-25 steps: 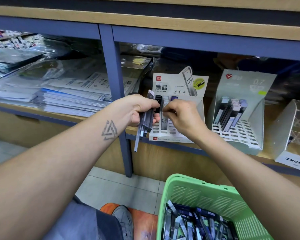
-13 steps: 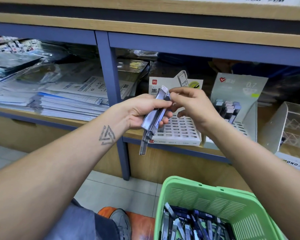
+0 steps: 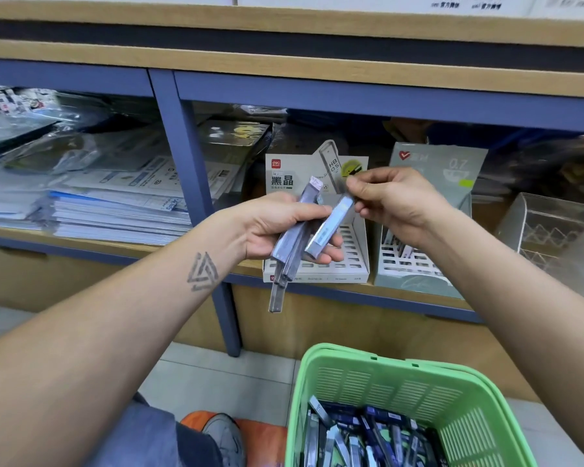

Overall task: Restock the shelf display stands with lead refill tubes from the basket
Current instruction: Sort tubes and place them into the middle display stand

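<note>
1. My left hand [image 3: 277, 227] grips a bunch of lead refill tubes [image 3: 292, 244], held in front of the white display stand [image 3: 359, 237] on the shelf.
2. My right hand [image 3: 391, 200] pinches the top end of one tube [image 3: 331, 227], tilted, its lower end touching my left fingers.
3. Grey 0.7 stand [image 3: 435, 163] just right of the white one, w/ tubes inside.
4. Green basket [image 3: 402, 385] below, more tubes in it.

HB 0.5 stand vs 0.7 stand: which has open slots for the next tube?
HB 0.5 stand: the grid showing right of the tube bundle in the left hand looks bare; the rest is hidden. 0.7 stand: tubes crowd the back, front rows open. The right hand pinches a single tube above.
</note>
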Tool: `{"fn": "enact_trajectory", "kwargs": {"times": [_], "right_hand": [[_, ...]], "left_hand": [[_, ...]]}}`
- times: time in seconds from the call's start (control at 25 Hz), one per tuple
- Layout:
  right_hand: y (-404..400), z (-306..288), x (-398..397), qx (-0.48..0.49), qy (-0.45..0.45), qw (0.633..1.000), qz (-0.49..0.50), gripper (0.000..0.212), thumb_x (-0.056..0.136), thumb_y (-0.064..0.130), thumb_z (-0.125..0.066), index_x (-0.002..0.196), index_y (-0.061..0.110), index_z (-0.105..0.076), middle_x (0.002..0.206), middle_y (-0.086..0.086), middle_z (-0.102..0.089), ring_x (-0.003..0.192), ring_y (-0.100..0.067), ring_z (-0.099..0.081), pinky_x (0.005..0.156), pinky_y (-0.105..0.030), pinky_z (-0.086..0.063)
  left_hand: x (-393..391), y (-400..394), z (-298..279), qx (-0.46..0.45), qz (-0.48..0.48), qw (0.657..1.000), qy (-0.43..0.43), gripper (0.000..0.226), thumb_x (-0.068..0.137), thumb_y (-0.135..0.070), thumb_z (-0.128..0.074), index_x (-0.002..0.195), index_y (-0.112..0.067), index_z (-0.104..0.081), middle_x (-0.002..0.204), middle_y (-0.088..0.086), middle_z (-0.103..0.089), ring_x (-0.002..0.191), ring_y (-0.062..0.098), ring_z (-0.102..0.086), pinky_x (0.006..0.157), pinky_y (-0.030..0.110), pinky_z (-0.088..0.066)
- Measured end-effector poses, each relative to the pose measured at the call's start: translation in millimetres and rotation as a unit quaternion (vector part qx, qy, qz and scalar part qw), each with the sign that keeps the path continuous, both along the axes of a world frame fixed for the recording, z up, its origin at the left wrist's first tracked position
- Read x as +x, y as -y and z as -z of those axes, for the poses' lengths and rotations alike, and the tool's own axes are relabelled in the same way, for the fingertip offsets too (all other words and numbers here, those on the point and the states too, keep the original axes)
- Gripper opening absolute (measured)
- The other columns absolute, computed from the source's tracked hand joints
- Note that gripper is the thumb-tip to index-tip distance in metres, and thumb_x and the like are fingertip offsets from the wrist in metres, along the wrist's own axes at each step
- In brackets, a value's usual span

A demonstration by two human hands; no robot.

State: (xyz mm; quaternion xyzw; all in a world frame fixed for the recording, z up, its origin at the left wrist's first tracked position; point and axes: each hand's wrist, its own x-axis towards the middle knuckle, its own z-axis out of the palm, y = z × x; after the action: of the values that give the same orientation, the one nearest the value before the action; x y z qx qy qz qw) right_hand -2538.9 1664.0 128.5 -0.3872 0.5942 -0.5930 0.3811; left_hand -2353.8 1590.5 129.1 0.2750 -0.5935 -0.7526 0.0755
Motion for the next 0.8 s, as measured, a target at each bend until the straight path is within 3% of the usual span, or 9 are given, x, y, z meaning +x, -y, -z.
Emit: {"fn": "enact_trajectory", "kwargs": {"times": [0.08, 0.16, 0.24, 0.32, 0.44, 0.64, 0.8], "right_hand": [[-8, -7, -16, -0.011, 0.019, 1.0, 0.013, 0.006, 0.092, 0.006, -0.069, 0.096, 0.001, -0.071, 0.078, -0.01, -0.068, 0.058, -0.011, -0.058, 0.056, -0.018, -0.053], [-19, -13, -35, -0.017, 0.006, 0.999, 0.03, 0.014, 0.092, 0.006, -0.068, 0.103, -0.001, -0.071, 0.081, -0.012, -0.07, 0.06, -0.011, -0.06, 0.057, -0.018, -0.054], [-32, -17, -58, -0.019, -0.04, 0.998, 0.048, 0.015, 0.09, 0.007, -0.071, 0.104, 0.002, -0.072, 0.081, -0.011, -0.071, 0.06, -0.012, -0.062, 0.058, -0.019, -0.056], [-47, -17, -82, -0.016, -0.119, 0.991, 0.066, 0.012, 0.087, 0.007, -0.075, 0.099, 0.005, -0.072, 0.08, -0.01, -0.071, 0.059, -0.015, -0.064, 0.059, -0.022, -0.058], [-63, -8, -108, -0.007, -0.226, 0.969, 0.1, 0.013, 0.084, 0.009, -0.08, 0.093, 0.004, -0.071, 0.08, -0.015, -0.073, 0.062, -0.02, -0.069, 0.064, -0.029, -0.061], [-66, 11, -125, -0.015, -0.356, 0.925, 0.132, 0.012, 0.084, 0.01, -0.081, 0.085, 0.016, -0.071, 0.08, -0.007, -0.073, 0.067, -0.02, -0.073, 0.067, -0.031, -0.062], [-58, 17, -130, -0.038, -0.393, 0.906, 0.152, 0.01, 0.082, 0.01, -0.081, 0.09, 0.011, -0.074, 0.08, -0.009, -0.074, 0.065, -0.018, -0.072, 0.065, -0.03, -0.057]], "left_hand": [[-5, -1, 0, -0.004, -0.009, 1.0, 0.014, 0.025, 0.103, -0.017, -0.052, 0.109, 0.006, -0.055, 0.09, 0.027, -0.071, 0.082, 0.041, -0.074, 0.073, 0.046, -0.062], [-12, -3, 1, -0.026, -0.029, 0.998, 0.047, 0.016, 0.103, -0.014, -0.053, 0.107, 0.0, -0.05, 0.091, 0.028, -0.071, 0.077, 0.041, -0.074, 0.063, 0.043, -0.063], [-25, -4, 4, -0.079, -0.038, 0.992, 0.09, 0.014, 0.101, -0.014, -0.056, 0.104, -0.002, -0.048, 0.081, 0.023, -0.071, 0.054, 0.028, -0.068, 0.045, 0.029, -0.055], [-43, -7, 6, -0.098, -0.046, 0.989, 0.097, 0.014, 0.099, -0.015, -0.061, 0.102, -0.006, -0.05, 0.068, 0.012, -0.063, 0.042, 0.017, -0.052, 0.038, 0.022, -0.043], [-73, -17, 8, -0.063, -0.06, 0.991, 0.101, 0.016, 0.097, -0.018, -0.064, 0.092, -0.013, -0.05, 0.057, 0.001, -0.047, 0.039, 0.011, -0.043, 0.037, 0.018, -0.037], [-116, -32, 18, -0.027, -0.034, 0.99, 0.132, 0.036, 0.098, -0.037, -0.06, 0.072, -0.018, -0.045, 0.048, -0.004, -0.042, 0.036, 0.007, -0.04, 0.035, 0.014, -0.034], [-138, -38, 21, -0.017, -0.042, 0.991, 0.127, 0.04, 0.103, -0.044, -0.047, 0.072, -0.018, -0.044, 0.046, -0.004, -0.041, 0.034, 0.008, -0.04, 0.035, 0.014, -0.033]]}}
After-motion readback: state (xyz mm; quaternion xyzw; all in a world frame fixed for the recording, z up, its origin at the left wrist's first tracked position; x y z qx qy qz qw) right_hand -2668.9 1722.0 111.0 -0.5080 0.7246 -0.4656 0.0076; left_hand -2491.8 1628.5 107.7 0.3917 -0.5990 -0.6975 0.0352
